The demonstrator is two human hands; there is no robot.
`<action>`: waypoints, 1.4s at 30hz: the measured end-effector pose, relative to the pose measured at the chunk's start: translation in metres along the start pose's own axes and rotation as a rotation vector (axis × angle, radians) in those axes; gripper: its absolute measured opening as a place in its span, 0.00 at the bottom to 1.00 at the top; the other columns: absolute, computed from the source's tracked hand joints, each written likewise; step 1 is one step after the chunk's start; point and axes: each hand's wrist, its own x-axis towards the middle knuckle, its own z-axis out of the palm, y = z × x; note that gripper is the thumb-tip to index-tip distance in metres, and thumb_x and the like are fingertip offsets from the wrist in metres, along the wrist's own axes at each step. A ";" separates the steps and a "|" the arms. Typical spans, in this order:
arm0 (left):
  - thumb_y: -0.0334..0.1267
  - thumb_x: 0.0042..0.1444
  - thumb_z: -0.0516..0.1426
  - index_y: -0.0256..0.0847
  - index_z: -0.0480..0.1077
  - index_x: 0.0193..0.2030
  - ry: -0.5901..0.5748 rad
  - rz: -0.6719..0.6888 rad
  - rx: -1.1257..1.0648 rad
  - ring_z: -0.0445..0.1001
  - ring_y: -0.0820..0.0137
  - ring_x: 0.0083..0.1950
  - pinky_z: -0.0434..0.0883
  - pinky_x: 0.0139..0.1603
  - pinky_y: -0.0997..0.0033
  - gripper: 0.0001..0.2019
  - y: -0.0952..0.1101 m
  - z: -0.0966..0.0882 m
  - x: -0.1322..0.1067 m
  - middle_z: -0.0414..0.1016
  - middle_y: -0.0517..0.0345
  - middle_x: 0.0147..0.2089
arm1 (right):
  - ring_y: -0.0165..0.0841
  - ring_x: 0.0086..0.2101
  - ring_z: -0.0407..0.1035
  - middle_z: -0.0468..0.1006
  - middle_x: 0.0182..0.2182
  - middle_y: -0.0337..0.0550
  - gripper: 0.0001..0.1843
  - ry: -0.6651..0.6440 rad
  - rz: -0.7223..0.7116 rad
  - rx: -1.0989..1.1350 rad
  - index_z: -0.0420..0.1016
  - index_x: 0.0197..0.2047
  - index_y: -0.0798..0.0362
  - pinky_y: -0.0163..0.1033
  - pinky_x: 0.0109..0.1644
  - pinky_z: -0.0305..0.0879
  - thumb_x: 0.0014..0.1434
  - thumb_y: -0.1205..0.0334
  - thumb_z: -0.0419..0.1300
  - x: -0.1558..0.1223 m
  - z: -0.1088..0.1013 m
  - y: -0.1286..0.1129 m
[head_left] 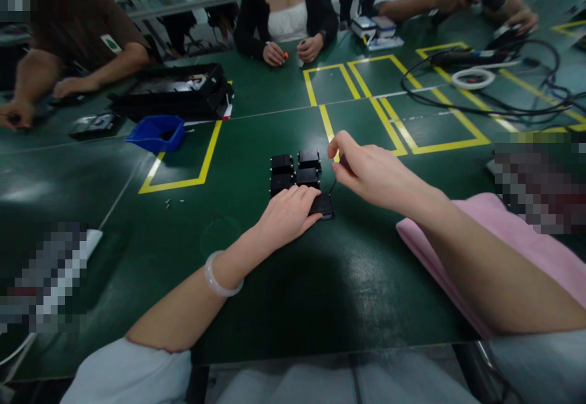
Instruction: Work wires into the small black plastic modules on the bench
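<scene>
My left hand (289,216) lies over a small black block-shaped part (324,206) and presses it to the table, thumb along its near edge. Between the fingertips of my right hand (373,169) is a thin dark-shafted tool (333,185), its tip down at the part's far right corner. Whether it is a screwdriver or a hex key I cannot make out; my fingers cover its handle. Just beyond my left hand, several similar black blocks (309,160) with small shiny bits at their corners stand in two rows.
Tiny metal pieces (168,203) lie on the green table (256,306). A blue bin (158,133) and black trays (183,90) stand far left. Pink cloth (485,227) lies under my right forearm. Cables (499,111) coil at far right. Co-workers sit across the table.
</scene>
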 end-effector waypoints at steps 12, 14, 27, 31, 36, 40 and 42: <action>0.43 0.62 0.56 0.36 0.62 0.53 -0.003 0.001 -0.009 0.72 0.62 0.48 0.68 0.47 0.64 0.17 0.001 -0.002 0.000 0.73 0.50 0.49 | 0.32 0.28 0.66 0.74 0.29 0.41 0.12 -0.013 0.011 -0.022 0.64 0.47 0.51 0.35 0.30 0.49 0.64 0.57 0.46 0.000 -0.002 0.000; 0.43 0.62 0.56 0.36 0.62 0.53 0.004 0.004 -0.011 0.72 0.61 0.49 0.68 0.47 0.64 0.17 0.000 -0.002 0.000 0.73 0.50 0.49 | 0.33 0.28 0.66 0.75 0.29 0.41 0.12 -0.016 0.013 -0.050 0.65 0.44 0.50 0.35 0.30 0.48 0.65 0.54 0.46 0.001 -0.002 0.000; 0.44 0.62 0.56 0.37 0.62 0.54 -0.006 -0.002 -0.002 0.72 0.61 0.49 0.67 0.47 0.64 0.18 -0.001 0.001 -0.001 0.72 0.50 0.50 | 0.34 0.28 0.67 0.75 0.29 0.41 0.14 -0.021 0.009 -0.095 0.66 0.45 0.50 0.36 0.30 0.47 0.65 0.54 0.45 -0.001 -0.002 0.000; 0.44 0.62 0.56 0.36 0.62 0.54 -0.006 -0.002 0.001 0.72 0.61 0.49 0.67 0.47 0.64 0.18 0.000 0.000 -0.001 0.73 0.50 0.50 | 0.33 0.28 0.67 0.76 0.31 0.42 0.15 -0.028 -0.012 -0.047 0.62 0.52 0.52 0.36 0.31 0.50 0.64 0.58 0.45 -0.001 -0.004 0.000; 0.44 0.62 0.56 0.37 0.62 0.54 -0.008 -0.005 -0.011 0.72 0.62 0.50 0.68 0.48 0.64 0.18 0.000 -0.001 -0.001 0.73 0.49 0.51 | 0.33 0.28 0.67 0.76 0.30 0.42 0.15 -0.031 0.008 -0.104 0.66 0.46 0.51 0.36 0.30 0.48 0.65 0.53 0.46 -0.001 -0.004 -0.001; 0.44 0.62 0.56 0.37 0.62 0.54 0.002 0.002 -0.016 0.72 0.62 0.49 0.68 0.47 0.64 0.17 -0.001 0.000 -0.001 0.73 0.50 0.50 | 0.32 0.27 0.66 0.75 0.29 0.41 0.13 -0.040 -0.030 -0.082 0.64 0.49 0.51 0.35 0.30 0.47 0.63 0.59 0.46 -0.002 -0.005 0.000; 0.44 0.62 0.56 0.37 0.62 0.54 0.005 0.003 -0.013 0.72 0.62 0.49 0.68 0.47 0.64 0.18 -0.001 0.000 -0.001 0.73 0.50 0.49 | 0.32 0.28 0.67 0.75 0.30 0.41 0.14 -0.039 -0.047 -0.057 0.63 0.50 0.51 0.35 0.30 0.48 0.62 0.60 0.47 -0.002 -0.005 0.000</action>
